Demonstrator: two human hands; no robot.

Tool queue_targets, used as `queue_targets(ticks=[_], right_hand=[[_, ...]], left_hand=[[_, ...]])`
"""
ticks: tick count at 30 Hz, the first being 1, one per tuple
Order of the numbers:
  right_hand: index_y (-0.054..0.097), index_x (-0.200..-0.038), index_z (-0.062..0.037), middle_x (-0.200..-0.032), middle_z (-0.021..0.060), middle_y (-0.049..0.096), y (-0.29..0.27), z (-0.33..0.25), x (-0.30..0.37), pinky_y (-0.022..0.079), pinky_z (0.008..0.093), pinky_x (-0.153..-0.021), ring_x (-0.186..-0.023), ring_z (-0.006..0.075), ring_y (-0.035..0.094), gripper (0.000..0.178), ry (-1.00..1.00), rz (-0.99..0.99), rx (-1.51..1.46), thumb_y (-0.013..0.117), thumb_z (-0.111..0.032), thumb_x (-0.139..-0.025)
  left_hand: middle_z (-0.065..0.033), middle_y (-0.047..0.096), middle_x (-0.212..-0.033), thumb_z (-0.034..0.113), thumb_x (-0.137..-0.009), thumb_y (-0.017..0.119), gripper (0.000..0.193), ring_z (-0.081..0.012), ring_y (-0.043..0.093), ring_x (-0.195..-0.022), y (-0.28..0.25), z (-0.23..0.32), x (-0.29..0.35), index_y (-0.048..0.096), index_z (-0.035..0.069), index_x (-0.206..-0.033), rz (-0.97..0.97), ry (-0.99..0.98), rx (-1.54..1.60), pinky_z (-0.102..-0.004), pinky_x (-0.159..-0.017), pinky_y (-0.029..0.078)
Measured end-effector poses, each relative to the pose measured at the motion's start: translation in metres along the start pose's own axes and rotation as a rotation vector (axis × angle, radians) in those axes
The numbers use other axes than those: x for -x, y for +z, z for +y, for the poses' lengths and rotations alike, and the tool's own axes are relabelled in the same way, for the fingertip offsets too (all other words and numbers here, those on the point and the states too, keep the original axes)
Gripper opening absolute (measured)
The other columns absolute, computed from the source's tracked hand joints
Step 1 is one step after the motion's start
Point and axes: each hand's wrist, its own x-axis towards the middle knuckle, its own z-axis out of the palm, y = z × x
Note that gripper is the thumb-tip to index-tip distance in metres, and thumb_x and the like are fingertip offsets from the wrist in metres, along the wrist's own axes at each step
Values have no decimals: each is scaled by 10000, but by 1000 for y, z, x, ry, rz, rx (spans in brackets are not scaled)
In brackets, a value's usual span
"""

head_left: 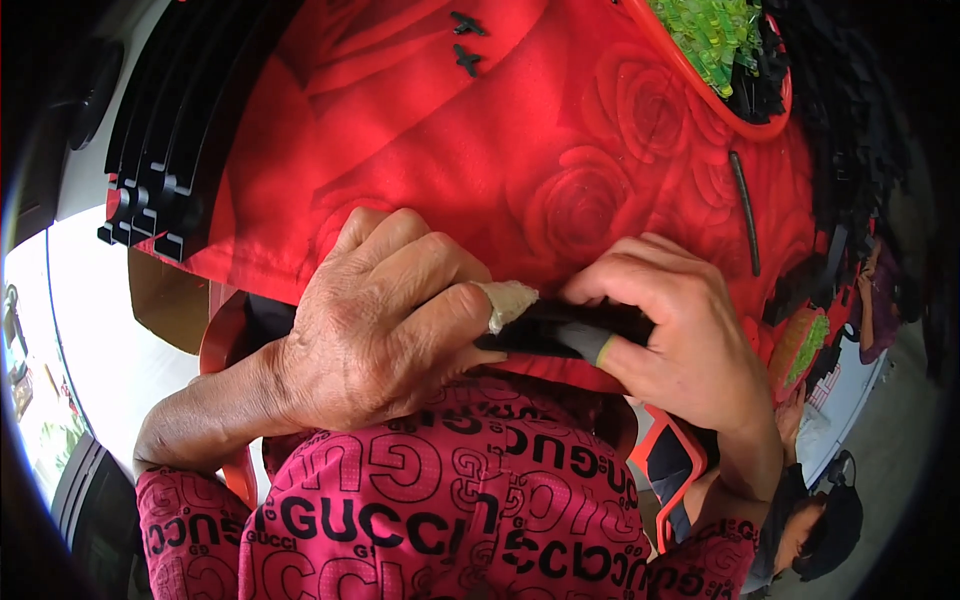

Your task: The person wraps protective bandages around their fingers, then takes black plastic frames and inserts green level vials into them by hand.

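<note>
Between my two hands, close to my body, is a dark, glossy black plastic piece (545, 328), held level over the near edge of the red cloth. My left hand (385, 315) is closed on its left end; a beige wrap (509, 302) covers one of its fingertips. My right hand (685, 330) grips the other end, fingers on the far side and thumb on the near side. A dark grey cover (582, 341) with a yellow-green edge sits on that thumb. Both palms hide much of the piece, so its full shape does not show.
Long black plastic rails (190, 100) lie side by side at the left. Two small black pieces (467, 60) rest on the rose-patterned red cloth (440, 160). A thin dark strip (745, 213) lies at right, below a red-rimmed basket (775, 125) of green clips (710, 40). People sit along the right.
</note>
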Motion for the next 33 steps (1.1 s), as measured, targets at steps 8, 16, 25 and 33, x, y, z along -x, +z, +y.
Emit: queue_targets(ticks=[8, 16, 25, 33], right_hand=[[719, -1039, 18, -917, 107, 723, 3, 10, 53, 514, 332, -747, -826, 226, 668, 346, 18, 294, -171, 840, -215, -813], [717, -999, 20, -864, 124, 723, 13, -10, 88, 536, 322, -667, -750, 225, 700, 264, 64, 327, -154, 814, -140, -812], [717, -1036, 10, -845, 115, 703, 10, -8, 85, 504, 326, -657, -731, 227, 664, 296, -91, 298, -20, 787, -91, -766], [698, -977, -2, -847, 115, 723, -1, -7, 72, 532, 355, -682, -746, 236, 698, 253, -57, 148, 103, 774, -97, -756]], left_hand=[[-112, 654, -928, 317, -819, 797, 420, -256, 600, -790, -6, 13, 8, 723, 11, -1097, 113, 59, 34, -382, -717, 437], [-190, 692, -1116, 355, -881, 781, 581, -353, 668, -1005, -18, 39, -8, 619, -28, -1287, -154, -116, 303, -406, -884, 500], [-147, 665, -869, 225, -842, 784, 280, -344, 672, -809, -17, 40, -36, 650, 27, -988, -543, -265, 316, -441, -681, 505], [-135, 644, -810, 205, -836, 773, 246, -349, 658, -741, -6, 41, -40, 650, 33, -962, -506, -234, 315, -452, -645, 493]])
